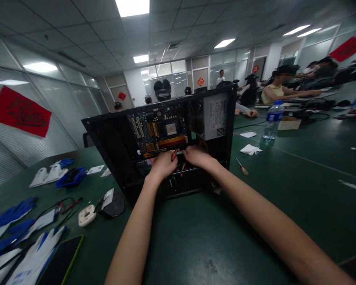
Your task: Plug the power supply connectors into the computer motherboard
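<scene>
An open black computer case [112, 138] lies on its side on the green table [299, 186], its motherboard [158, 132] and power supply [218, 116] facing me. Both my hands reach into its lower edge. My left hand [163, 164] is curled closed and pinches a thin red cable [175, 152] just below the board. My right hand [197, 155] is closed too, pressed against the left one at the same spot; what it grips is hidden by its fingers.
A screwdriver [242, 168] lies right of the case, with tissues [249, 149] and a water bottle [273, 120] beyond. Left of me are blue and white gloves [32, 253], a phone [61, 261], a white round part [87, 215] and a black drive [112, 202]. People sit at the far right.
</scene>
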`<control>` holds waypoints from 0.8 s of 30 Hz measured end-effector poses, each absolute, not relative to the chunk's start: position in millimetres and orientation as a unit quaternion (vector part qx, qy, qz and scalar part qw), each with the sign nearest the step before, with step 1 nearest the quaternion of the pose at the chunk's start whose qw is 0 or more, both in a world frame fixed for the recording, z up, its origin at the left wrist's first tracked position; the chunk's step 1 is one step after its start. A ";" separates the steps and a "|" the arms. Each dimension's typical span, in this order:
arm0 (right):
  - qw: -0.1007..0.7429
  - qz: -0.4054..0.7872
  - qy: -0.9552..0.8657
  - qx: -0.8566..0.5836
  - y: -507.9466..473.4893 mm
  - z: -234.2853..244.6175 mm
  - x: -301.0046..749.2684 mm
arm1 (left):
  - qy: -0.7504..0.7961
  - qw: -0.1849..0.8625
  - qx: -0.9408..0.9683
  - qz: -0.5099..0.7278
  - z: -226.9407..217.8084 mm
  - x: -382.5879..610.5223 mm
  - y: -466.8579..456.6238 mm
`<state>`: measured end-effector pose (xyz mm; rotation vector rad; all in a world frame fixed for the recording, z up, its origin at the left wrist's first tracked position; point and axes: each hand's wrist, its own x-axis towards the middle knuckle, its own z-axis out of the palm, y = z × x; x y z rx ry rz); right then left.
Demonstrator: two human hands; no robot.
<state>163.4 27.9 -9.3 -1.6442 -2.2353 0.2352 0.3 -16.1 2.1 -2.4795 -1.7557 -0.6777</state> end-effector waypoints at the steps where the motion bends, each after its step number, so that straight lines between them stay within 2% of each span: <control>1: 0.176 0.086 -0.796 -0.573 28.5 -10.4 163.4 | -0.563 0.010 -0.798 -0.217 1.5 -0.4 -15.6; 8: 0.175 0.061 -0.809 -0.557 32.4 -15.7 161.3 | -0.567 -0.056 -0.800 -0.188 -8.2 -6.4 -4.0; 13: 0.091 0.108 -0.852 -0.504 35.3 -17.1 160.5 | -0.578 -0.064 -0.799 -0.151 -7.5 -6.4 -3.6; 17: 0.076 0.134 -0.850 -0.504 35.4 -17.0 160.1 | -0.562 -0.054 -0.811 -0.154 -4.1 -6.1 -6.4; 20: 0.108 0.140 -0.831 -0.528 34.3 -15.6 159.8 | -0.562 -0.047 -0.808 -0.173 -2.5 -5.0 -7.8; 24: 0.206 0.158 -0.812 -0.523 33.0 -12.4 158.4 | -0.575 -0.041 -0.793 -0.198 -3.7 -3.7 -6.7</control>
